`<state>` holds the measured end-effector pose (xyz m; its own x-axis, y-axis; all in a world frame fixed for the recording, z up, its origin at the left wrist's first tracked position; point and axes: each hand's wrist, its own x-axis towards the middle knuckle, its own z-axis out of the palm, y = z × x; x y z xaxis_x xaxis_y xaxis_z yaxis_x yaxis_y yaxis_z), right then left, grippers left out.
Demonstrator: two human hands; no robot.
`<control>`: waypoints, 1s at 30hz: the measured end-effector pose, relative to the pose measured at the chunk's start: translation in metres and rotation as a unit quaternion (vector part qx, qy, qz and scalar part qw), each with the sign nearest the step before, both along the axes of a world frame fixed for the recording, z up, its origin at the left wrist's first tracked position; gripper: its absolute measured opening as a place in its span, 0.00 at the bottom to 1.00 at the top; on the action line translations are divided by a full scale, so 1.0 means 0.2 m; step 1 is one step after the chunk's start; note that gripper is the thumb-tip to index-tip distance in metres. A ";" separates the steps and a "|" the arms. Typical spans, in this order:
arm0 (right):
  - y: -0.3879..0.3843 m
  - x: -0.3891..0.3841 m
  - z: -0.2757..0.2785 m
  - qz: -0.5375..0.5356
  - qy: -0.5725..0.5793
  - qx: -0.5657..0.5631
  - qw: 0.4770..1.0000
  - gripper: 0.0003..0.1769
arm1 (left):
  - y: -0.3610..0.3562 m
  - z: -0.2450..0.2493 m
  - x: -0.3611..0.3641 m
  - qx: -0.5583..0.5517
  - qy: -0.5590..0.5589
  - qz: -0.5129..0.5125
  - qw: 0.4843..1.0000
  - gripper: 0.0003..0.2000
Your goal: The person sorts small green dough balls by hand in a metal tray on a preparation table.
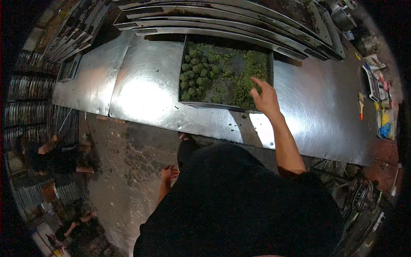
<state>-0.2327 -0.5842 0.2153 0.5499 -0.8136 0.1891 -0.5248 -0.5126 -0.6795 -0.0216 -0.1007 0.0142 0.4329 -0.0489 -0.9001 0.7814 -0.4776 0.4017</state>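
A dark rectangular tray point(201, 104) lies on the metal table. Round green balls point(196, 70) are clustered along its left side, and loose green crumbly material point(246, 88) covers much of its right side. Over the tray's right front edge reaches my right hand point(266, 98), its index finger and thumb apart and nothing between them. Down at my left side, away from the table, hangs my left hand point(170, 172); its fingers are loosely curled and apart, with nothing visible in them.
Long metal trays point(239, 25) are stacked behind the green-filled tray. A brush point(361, 105) and a pale container point(370, 83) lie on the right of the metal table point(145, 85). Other people point(51, 147) are at the far left, by racks point(30, 100).
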 end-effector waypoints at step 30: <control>0.09 0.00 0.09 -0.012 -0.035 0.044 0.998 0.22 | -0.05 0.17 -0.05 0.079 -0.078 -0.200 0.974 0.13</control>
